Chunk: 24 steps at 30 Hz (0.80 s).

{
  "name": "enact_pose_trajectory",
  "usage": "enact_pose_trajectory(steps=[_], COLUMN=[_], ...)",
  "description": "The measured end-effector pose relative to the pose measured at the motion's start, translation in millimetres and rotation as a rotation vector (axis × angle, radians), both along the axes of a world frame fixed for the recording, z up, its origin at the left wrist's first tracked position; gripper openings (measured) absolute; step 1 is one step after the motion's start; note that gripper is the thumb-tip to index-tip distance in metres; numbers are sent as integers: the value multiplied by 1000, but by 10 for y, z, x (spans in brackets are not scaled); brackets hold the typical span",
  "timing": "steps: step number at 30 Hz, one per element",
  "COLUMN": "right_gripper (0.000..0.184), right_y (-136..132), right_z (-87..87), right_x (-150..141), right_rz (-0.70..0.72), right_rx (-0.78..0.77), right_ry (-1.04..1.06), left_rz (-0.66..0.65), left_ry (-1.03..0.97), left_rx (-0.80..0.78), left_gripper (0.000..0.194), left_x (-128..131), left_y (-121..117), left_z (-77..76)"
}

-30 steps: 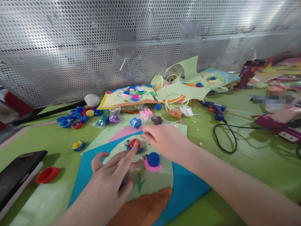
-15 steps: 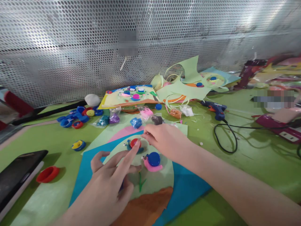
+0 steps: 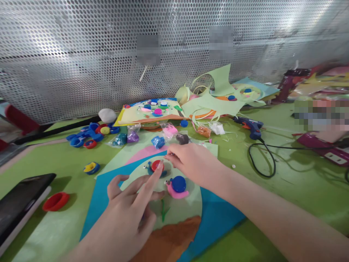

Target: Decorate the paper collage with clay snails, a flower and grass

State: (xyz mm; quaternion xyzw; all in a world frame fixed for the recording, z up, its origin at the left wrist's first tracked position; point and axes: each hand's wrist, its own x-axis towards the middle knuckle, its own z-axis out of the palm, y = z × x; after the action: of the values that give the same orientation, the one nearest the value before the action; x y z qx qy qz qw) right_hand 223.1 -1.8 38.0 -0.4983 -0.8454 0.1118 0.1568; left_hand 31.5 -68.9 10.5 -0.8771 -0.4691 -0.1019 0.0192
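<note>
My left hand (image 3: 131, 207) rests over a picture on pale green paper (image 3: 188, 209), fingers apart. Its index fingertip touches the red cap (image 3: 156, 166) that forms the shell of a blue clay snail (image 3: 148, 169). Just right of that snail, the fingers of my right hand (image 3: 188, 160) are pinched together close to the paper; whatever lies between them is hidden. Below sits a pink clay snail (image 3: 176, 193) with a blue cap (image 3: 179, 184) as its shell. A green clay stem (image 3: 163, 211) stands above brown clay ground (image 3: 174, 236). Blue paper (image 3: 95, 203) lies underneath.
Bagged clay (image 3: 158, 142) and loose bottle caps (image 3: 77, 141) lie behind the picture. A phone (image 3: 24, 200) and a red ring (image 3: 56, 201) are at left. To the right are a glue gun (image 3: 252, 128) and its cable. Paper scraps (image 3: 215, 103) lean near the perforated metal wall (image 3: 174, 40).
Both hands hold nearly the same pose. My left hand has shifted very slightly to the right; the snails and paper look the same.
</note>
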Motion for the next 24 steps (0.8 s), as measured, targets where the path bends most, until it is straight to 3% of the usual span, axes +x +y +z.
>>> enact_pose_trajectory(steps=[7, 13, 24], right_gripper=[15, 16, 18], right_y=[0, -2, -5], right_z=[33, 17, 0], right_x=[-9, 6, 1], right_rz=[3, 12, 11], right_rx=[-48, -12, -12], right_ry=[31, 32, 22], left_rz=[75, 11, 45], left_ry=[-92, -58, -50], left_rx=[-19, -43, -58], left_gripper=[68, 71, 70], left_x=[13, 0, 41], left_y=[7, -2, -21], left_z=[57, 26, 45])
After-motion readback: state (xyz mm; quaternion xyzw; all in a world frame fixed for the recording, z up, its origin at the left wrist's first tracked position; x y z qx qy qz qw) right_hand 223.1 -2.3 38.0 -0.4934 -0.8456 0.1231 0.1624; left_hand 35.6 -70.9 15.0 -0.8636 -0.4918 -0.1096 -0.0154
